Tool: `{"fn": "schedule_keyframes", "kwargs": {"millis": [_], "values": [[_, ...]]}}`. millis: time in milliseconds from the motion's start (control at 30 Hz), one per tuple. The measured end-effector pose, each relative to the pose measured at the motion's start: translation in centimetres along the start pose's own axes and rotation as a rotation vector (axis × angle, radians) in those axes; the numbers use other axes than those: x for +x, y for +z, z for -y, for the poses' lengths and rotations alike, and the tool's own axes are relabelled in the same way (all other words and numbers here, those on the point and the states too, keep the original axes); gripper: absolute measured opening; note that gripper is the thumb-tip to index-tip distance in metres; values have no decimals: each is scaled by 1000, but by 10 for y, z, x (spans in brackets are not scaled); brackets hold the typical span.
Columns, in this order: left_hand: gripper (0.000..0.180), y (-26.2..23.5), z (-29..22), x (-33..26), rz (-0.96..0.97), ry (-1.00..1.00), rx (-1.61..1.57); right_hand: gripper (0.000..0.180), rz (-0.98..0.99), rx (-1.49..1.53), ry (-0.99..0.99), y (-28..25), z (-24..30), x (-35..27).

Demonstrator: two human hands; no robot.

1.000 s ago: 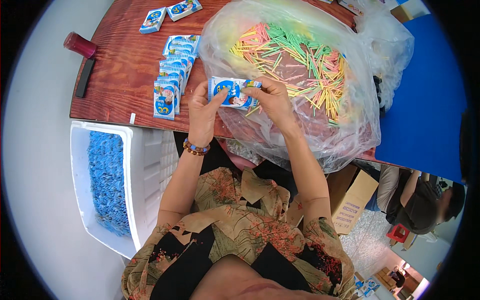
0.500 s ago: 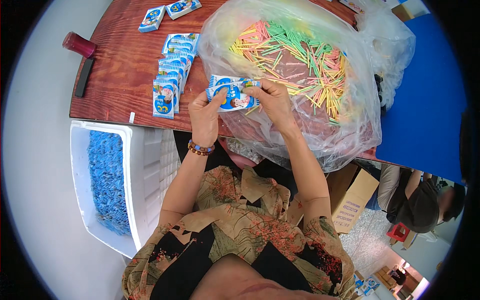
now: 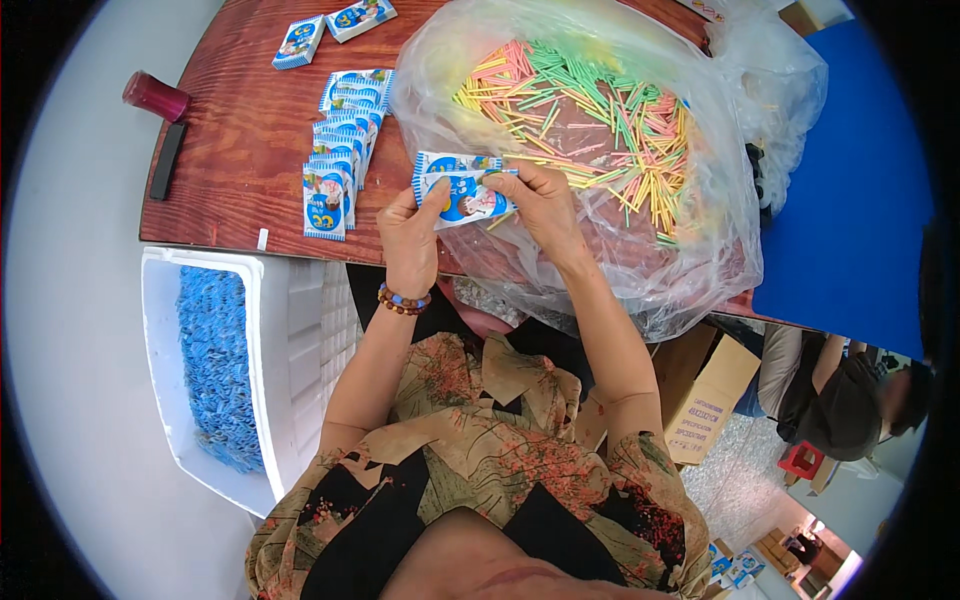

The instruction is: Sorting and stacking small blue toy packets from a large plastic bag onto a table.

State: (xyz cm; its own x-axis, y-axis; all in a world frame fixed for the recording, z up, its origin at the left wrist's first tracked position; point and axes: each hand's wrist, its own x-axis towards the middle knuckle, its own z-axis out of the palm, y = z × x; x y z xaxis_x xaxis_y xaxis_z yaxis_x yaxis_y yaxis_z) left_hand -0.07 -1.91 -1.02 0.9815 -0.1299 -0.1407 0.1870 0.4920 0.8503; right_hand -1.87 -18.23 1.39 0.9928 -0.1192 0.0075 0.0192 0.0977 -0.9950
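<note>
My left hand [image 3: 410, 238] and my right hand [image 3: 548, 212] hold a small blue-and-white printed packet [image 3: 478, 200] between them. Each thumb presses on its front, one near either end. A second packet [image 3: 450, 161] of the same kind shows behind its upper edge, partly covered. Both packets are held over the near left edge of a large clear plastic bag [image 3: 650, 300], whose opened middle shows many thin pink, green and yellow sticks [image 3: 655, 160]. Left of the bag, several like packets [image 3: 326, 200] lie overlapping in a staggered row.
Two small blue-and-white boxes [image 3: 299, 42] lie at the far left of the red-brown wooden table [image 3: 230, 150]. Nearby are a dark red cylinder [image 3: 157, 95] and a black bar [image 3: 168, 161]. A white foam box [image 3: 255, 370] of blue pieces stands below; a cardboard box [image 3: 712, 400] and a person [image 3: 840, 400] are at right.
Almost nothing differs. The held packets have shifted slightly against each other, while both hands keep their grip. The whole view has moved a touch.
</note>
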Motion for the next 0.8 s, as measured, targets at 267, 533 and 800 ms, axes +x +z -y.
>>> {"fn": "schedule_keyframes", "kwargs": {"millis": [267,533,800], "values": [[20,-1,-2,3,24,-62,-111,15,72,124,-180,-35,11,0],[21,4,8,2,48,-69,-125,15,412,-396,-178,-27,20,-2],[21,-10,10,1,-73,-51,-73,19,267,-328,-29,-66,15,39]]}}
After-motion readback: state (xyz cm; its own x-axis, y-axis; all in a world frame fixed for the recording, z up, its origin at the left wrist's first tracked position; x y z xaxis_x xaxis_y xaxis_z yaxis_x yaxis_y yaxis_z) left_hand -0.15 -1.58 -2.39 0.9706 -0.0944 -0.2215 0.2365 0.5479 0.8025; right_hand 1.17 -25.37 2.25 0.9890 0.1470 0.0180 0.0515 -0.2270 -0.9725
